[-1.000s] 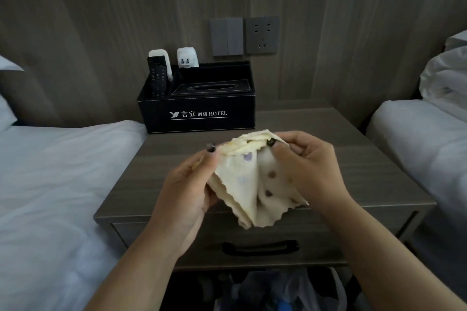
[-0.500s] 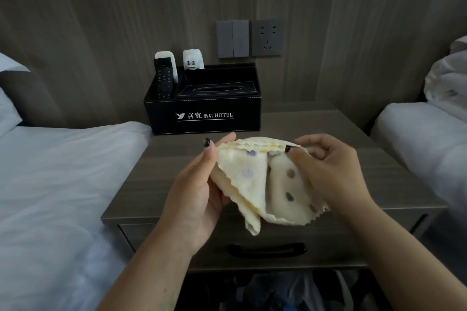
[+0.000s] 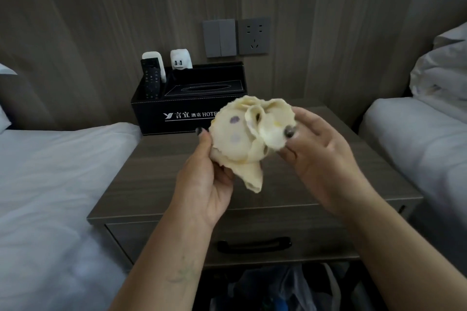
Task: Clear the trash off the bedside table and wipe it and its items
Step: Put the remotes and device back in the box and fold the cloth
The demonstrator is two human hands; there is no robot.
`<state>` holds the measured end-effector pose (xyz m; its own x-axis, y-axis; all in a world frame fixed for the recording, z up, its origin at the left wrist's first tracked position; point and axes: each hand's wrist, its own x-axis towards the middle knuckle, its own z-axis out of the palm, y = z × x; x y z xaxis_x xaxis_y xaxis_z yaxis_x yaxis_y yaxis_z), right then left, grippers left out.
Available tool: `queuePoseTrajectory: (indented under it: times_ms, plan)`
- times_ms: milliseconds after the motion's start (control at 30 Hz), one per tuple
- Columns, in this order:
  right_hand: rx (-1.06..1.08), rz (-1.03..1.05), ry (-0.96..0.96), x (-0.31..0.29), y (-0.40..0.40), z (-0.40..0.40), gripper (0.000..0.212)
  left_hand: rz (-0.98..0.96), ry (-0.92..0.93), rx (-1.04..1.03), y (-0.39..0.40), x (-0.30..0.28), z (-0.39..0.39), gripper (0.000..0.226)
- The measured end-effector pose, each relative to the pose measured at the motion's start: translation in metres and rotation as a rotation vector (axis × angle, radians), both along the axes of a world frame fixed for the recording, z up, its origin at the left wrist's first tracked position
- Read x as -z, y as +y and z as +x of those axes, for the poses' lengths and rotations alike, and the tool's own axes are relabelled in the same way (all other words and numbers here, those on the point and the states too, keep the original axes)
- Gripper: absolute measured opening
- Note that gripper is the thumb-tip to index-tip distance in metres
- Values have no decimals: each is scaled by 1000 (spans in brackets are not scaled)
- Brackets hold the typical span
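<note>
A cream cloth [image 3: 242, 141] with purple dots is bunched up in the air above the bedside table [image 3: 161, 184]. My left hand [image 3: 209, 182] grips it from below and the left, thumb against its side. My right hand [image 3: 318, 154] pinches its right edge between thumb and fingers. A black hotel tissue box organiser [image 3: 177, 111] stands at the table's back left, holding a black remote [image 3: 151, 78], a white remote [image 3: 154, 58] and a white charger [image 3: 180, 58].
White beds flank the table, one on the left [image 3: 50, 184] and one on the right [image 3: 417, 134]. A drawer with a black handle [image 3: 254, 245] faces me. Plastic bags [image 3: 278, 290] lie on the floor below. A switch and socket [image 3: 236, 36] sit on the wall.
The cloth has gone from a loose folded sheet to a rounded bunch and has risen toward the organiser. Both hands moved up and farther from me.
</note>
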<state>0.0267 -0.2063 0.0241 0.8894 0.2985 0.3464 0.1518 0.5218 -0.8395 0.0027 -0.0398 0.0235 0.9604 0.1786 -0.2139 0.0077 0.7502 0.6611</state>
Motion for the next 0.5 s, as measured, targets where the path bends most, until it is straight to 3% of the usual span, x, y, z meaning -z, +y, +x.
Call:
queuePoseTrajectory:
  times_ms: [67,167,300,400,500]
  plan:
    - [121,-241,-205,6,5,-6,75,-82,-20,24,-6,-1,2,39]
    - [268,-407,-291,13,8,-10,87,-59,-87,63,-16,-3,1,36]
    - [394,-309,-201,14,-3,-9,70,199,-301,156,-25,-4,-1,47]
    - [419,-329,-277,11,-16,-8,61,320,-337,160,-26,-2,-4,58]
    - [370,-454,-368,10,-23,-11,43,330,-321,95,-21,-3,-8,43]
